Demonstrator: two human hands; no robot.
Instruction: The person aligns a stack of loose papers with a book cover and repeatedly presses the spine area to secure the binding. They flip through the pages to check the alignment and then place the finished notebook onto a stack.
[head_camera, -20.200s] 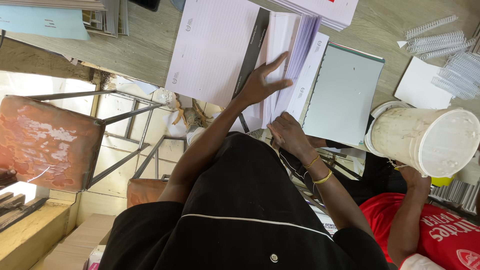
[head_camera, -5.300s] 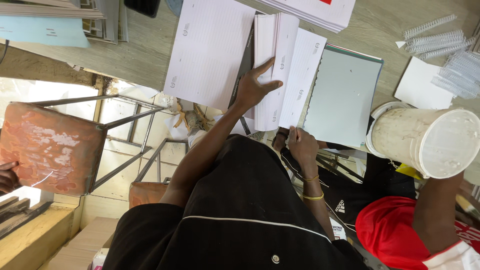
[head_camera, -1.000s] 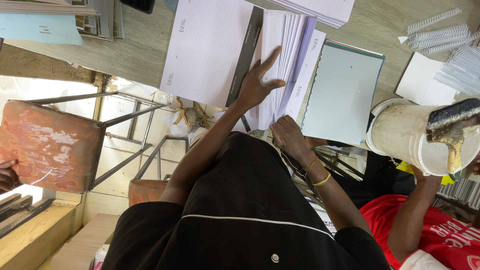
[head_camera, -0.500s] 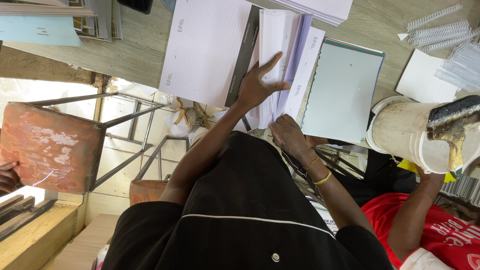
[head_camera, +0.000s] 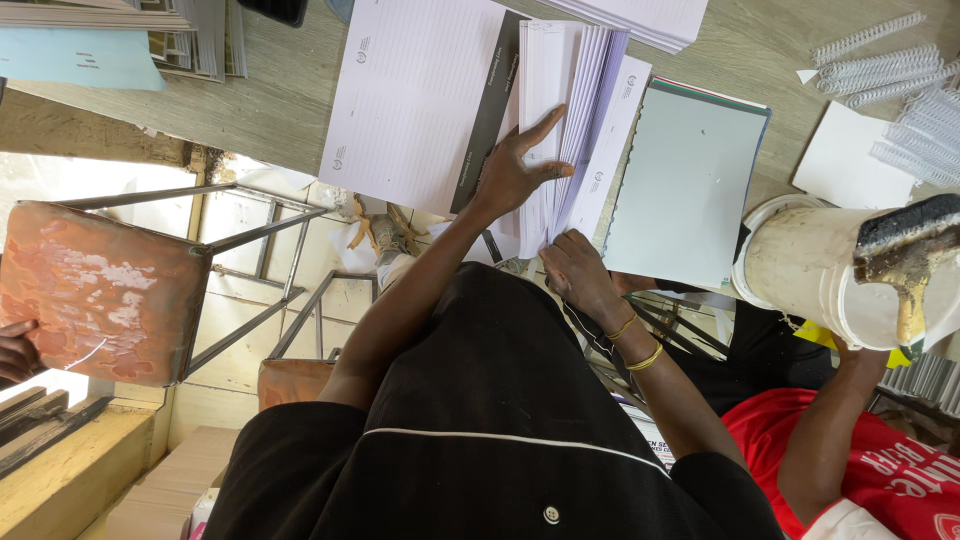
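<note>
Now | left hand (head_camera: 515, 170) spread flat on paper stack (head_camera: 560, 110) | right hand (head_camera: 578, 270) pinching stack's near edge

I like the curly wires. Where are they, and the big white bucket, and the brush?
white spiral wires (head_camera: 905, 150), head view, middle of the pile.
white bucket (head_camera: 800, 270), head view, its side wall.
brush (head_camera: 905, 240), head view, its dark head.

The right hand (head_camera: 578, 268) hides its fingertips under the near edge of the fanned stack of ruled sheets (head_camera: 565, 110), so its grip cannot be told. Left of that stack, a single ruled sheet (head_camera: 420, 100) is cut off by the top edge. Right of the stack, the white bucket (head_camera: 820, 270) runs off the right edge, and the brush (head_camera: 905, 255) across it is partly cropped.
</note>
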